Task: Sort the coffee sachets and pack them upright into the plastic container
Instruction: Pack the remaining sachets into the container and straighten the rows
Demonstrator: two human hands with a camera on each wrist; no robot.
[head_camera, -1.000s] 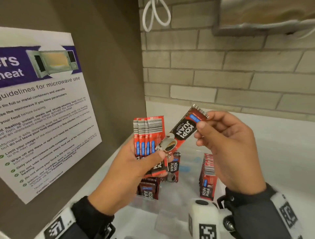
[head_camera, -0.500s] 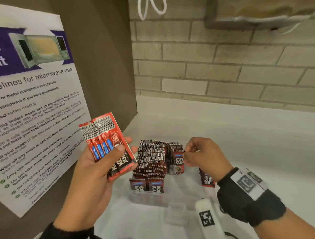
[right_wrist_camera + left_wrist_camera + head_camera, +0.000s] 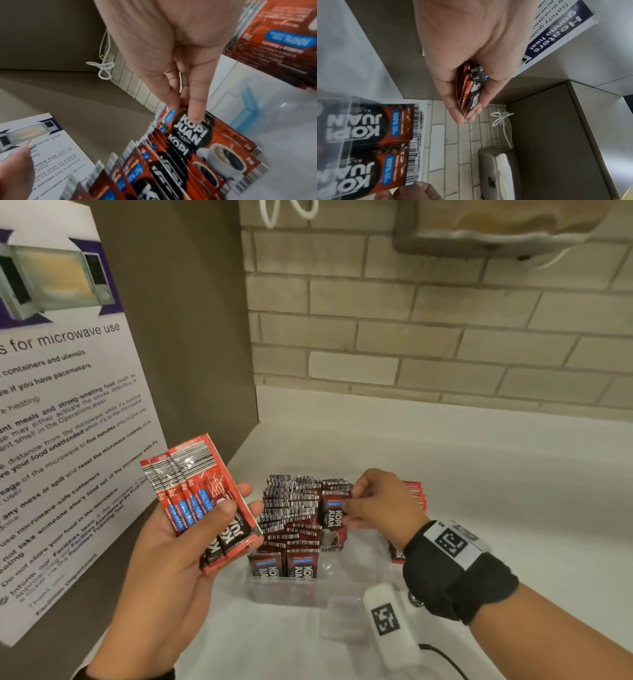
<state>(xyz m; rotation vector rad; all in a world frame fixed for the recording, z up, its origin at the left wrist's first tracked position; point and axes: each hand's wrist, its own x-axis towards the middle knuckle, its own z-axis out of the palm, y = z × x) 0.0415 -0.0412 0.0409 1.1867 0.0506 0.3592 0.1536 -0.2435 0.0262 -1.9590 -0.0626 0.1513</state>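
Note:
A clear plastic container (image 3: 301, 590) stands on the white counter with rows of red-and-black coffee sachets (image 3: 291, 515) upright in it. My right hand (image 3: 346, 510) pinches one sachet (image 3: 334, 517) at the right end of the rows. In the right wrist view the right hand (image 3: 185, 111) has thumb and forefinger on that sachet (image 3: 188, 134). My left hand (image 3: 239, 503) grips a fanned bundle of sachets (image 3: 198, 494) left of and above the container. The left wrist view shows the left hand (image 3: 469, 108) round that bundle (image 3: 471, 92), edge on.
A loose stack of sachets (image 3: 416, 494) lies right of the container, partly hidden by my right hand. A microwave poster (image 3: 61, 405) covers the left wall. A white tagged device (image 3: 390, 621) lies on the counter in front. A metal dispenser (image 3: 496, 227) hangs on the brick wall.
My right hand took one sachet from beside the left hand's bundle down into the container. The left hand moved left and lower with its bundle.

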